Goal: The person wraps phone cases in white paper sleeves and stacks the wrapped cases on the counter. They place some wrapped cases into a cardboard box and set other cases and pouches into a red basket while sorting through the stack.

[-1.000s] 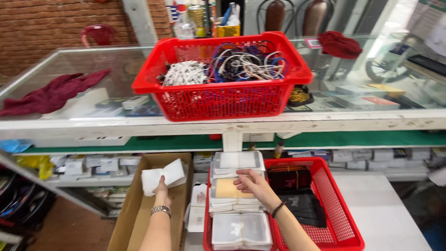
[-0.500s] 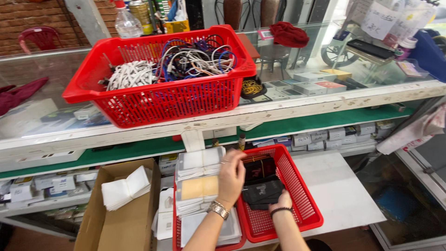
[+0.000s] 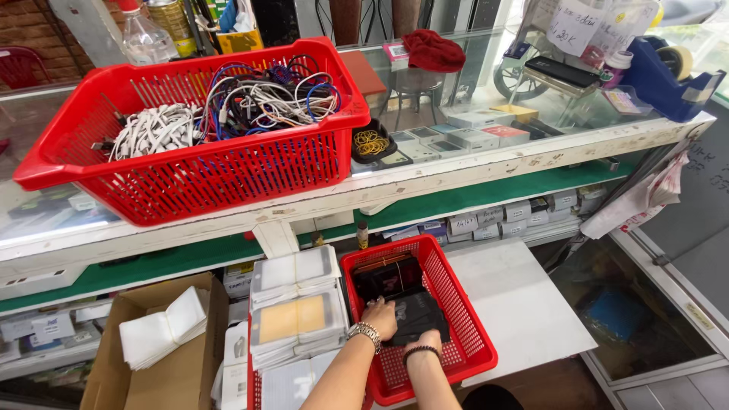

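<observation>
Head view, looking down: both of the person's hands are inside a small red basket (image 3: 463,319) that sits on a white shelf board (image 3: 524,304). The left hand (image 3: 380,317), with a metal watch at the wrist, lies with fingers curled down on a flat black item (image 3: 418,317) in the basket; the right hand (image 3: 422,343), with a dark bead bracelet, grips the near edge of that same black item. More black pieces (image 3: 389,277) lie stacked at the basket's far end.

Just beside the basket on the person's left, stacks of clear plastic packs (image 3: 298,307) stand in rows, 1 showing a tan card inside. Farther left, an open cardboard box (image 3: 182,372) holds a bundle of white folded paper (image 3: 163,335).

Above and behind runs a glass counter (image 3: 486,163) with a worn white frame. On it sits a large red basket (image 3: 190,171) filled with white cables (image 3: 156,129) and a tangle of blue, white and dark cables (image 3: 266,95). Small boxes (image 3: 467,137) and a tray of rubber bands (image 3: 372,140) show under the glass. At the far right stands a blue tape dispenser (image 3: 661,76), and a red cloth (image 3: 433,49) lies beyond.
</observation>
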`<state>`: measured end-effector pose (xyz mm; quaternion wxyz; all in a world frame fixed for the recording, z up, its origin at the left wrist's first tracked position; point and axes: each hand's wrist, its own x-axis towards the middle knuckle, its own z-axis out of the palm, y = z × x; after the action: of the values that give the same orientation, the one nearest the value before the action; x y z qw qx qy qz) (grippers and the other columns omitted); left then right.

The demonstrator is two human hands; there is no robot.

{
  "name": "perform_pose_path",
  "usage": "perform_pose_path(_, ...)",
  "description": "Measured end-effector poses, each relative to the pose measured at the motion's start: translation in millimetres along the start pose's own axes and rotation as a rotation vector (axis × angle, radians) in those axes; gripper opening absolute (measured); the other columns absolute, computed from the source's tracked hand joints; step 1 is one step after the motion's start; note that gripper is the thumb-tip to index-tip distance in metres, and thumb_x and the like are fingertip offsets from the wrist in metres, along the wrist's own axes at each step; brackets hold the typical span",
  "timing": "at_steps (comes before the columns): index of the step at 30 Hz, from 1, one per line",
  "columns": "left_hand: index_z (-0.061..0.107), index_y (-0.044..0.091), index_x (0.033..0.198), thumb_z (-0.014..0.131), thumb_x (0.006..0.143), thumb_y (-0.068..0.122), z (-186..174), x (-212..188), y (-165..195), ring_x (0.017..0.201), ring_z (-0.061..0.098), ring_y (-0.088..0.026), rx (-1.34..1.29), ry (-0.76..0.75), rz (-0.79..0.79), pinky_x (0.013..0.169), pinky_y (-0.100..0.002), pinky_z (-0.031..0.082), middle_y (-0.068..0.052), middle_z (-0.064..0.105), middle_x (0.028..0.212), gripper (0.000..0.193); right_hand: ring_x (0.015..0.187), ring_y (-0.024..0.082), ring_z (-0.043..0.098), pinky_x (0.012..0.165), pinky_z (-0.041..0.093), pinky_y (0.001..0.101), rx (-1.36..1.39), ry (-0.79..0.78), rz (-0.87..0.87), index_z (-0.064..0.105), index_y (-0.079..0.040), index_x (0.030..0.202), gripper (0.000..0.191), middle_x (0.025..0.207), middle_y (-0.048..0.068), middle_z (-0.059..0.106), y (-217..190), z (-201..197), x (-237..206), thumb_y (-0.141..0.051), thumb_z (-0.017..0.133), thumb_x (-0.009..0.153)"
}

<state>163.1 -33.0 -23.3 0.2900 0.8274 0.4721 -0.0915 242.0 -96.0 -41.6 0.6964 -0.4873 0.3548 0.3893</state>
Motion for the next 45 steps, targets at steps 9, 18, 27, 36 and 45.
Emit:
perform_pose_path(9, 0.03, 0.007, 0.157, 0.066, 0.094, 0.02, -2.0, 5.1, 0.8, 0.151, 0.024, -0.038, -0.068, -0.023, -0.125, 0.121, -0.048, 0.031, -0.015, 0.021, 0.165, 0.074, 0.116, 0.031, 0.061, 0.1, 0.048, 0.045, -0.31, -0.102, -0.062, 0.063, 0.009, 0.127, 0.045, 0.131, 0.021, 0.065, -1.3, 14.1, 6.1, -0.017, 0.07, 0.092)
perform_pose_path(18, 0.037, 0.015, 0.156, 0.071, 0.09, 0.032, -6.6, -0.6, 1.7, 0.154, 0.021, -0.037, -0.087, -0.083, -0.085, 0.123, -0.046, 0.029, -0.015, 0.023, 0.165, 0.076, 0.098, 0.035, 0.068, 0.08, 0.057, 0.046, -0.335, -0.145, -0.002, 0.065, 0.006, 0.118, 0.039, 0.115, 0.019, 0.071, -3.5, 35.2, -7.6, -0.01, 0.075, 0.084)
perform_pose_path(27, 0.032, 0.013, 0.158, 0.068, 0.093, 0.034, 4.4, 12.9, -3.4, 0.149, 0.029, -0.039, -0.261, -0.003, -0.043, 0.123, -0.046, 0.027, -0.022, 0.028, 0.161, 0.077, 0.109, 0.034, 0.065, 0.088, 0.056, 0.0484, -0.316, -0.16, -0.284, 0.04, -0.009, 0.142, 0.057, 0.13, 0.018, 0.06, 7.8, 9.4, 12.3, 0.003, 0.063, 0.091)
perform_pose_path(36, 0.046, 0.008, 0.145, 0.06, 0.094, 0.016, -23.3, -21.4, -24.2, 0.127, 0.06, -0.029, -0.969, 0.453, 0.109, 0.106, -0.038, 0.047, -0.018, 0.064, 0.138, 0.054, 0.123, 0.017, 0.057, 0.103, 0.047, 0.0326, -0.485, -0.941, -0.616, 0.04, -0.009, 0.144, 0.057, 0.137, 0.006, 0.056, -12.0, 36.6, -30.5, 0.001, 0.058, 0.091)
perform_pose_path(45, 0.044, 0.006, 0.147, 0.061, 0.095, 0.015, -58.8, -108.0, -133.7, 0.138, 0.048, -0.018, -1.28, 0.703, 0.244, 0.111, -0.03, 0.037, -0.01, 0.054, 0.149, 0.055, 0.116, 0.019, 0.054, 0.101, 0.046, 0.03, -0.859, -1.478, -0.823, 0.038, -0.001, 0.141, 0.048, 0.125, 0.014, 0.056, 92.1, 63.1, -60.7, -0.003, 0.062, 0.099)
